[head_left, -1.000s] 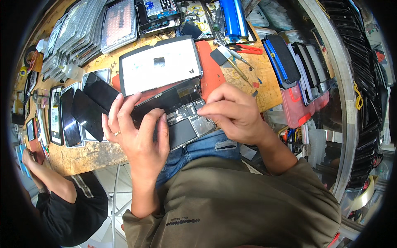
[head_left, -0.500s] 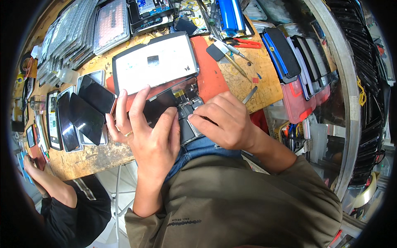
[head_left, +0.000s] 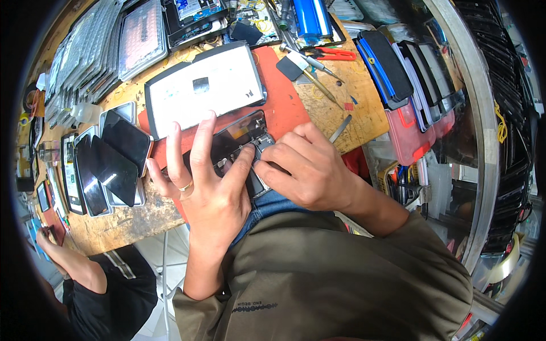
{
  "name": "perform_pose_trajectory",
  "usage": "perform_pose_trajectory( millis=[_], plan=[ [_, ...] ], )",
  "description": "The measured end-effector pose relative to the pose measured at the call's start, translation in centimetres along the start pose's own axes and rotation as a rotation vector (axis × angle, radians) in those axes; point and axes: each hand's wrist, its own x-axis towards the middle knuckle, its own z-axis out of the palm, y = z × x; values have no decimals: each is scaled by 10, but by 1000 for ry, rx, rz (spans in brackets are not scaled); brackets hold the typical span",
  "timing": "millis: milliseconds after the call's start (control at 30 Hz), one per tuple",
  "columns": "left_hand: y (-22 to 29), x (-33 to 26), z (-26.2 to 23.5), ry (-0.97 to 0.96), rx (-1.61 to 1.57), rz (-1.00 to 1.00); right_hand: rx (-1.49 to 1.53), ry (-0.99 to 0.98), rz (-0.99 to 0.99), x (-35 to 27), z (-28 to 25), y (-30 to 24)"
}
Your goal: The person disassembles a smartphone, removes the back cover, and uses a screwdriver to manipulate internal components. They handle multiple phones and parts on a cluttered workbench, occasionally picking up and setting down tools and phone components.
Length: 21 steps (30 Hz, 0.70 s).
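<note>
We work at a worn wooden bench (head_left: 364,122) in a cramped room; on it lies a red mat (head_left: 287,102), bearing a white panel (head_left: 227,85). Our left hand (head_left: 207,193) spreads three fingers; our right hand (head_left: 307,170) curls, its pinch we cannot tell. Between them, by the mat's near edge, sits the opened phone (head_left: 227,139)

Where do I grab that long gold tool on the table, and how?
Pinch the gold tool around its thicker middle, fingers on both long sides, coming from above and your right. It lies slanting on the table. Its near end narrows to a point, and a slim grey tool lies close to its far end, so the middle probably gives the safest hold.
</note>
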Motion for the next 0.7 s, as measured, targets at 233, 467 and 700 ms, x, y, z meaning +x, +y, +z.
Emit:
perform_pose_trajectory(
  millis=[233, 467, 700],
  plan=[
    [-1, -1, 3, 0, 66, 48, 35, -27, 58, -1, -10, 1],
    [-4, -1, 1, -32, -23, 11, 77, -12, 202, -10, -22, 13],
    [-5, -1, 0, -28, 3, 27, 187, -80, 194, -8, -11, -1]
  ],
)
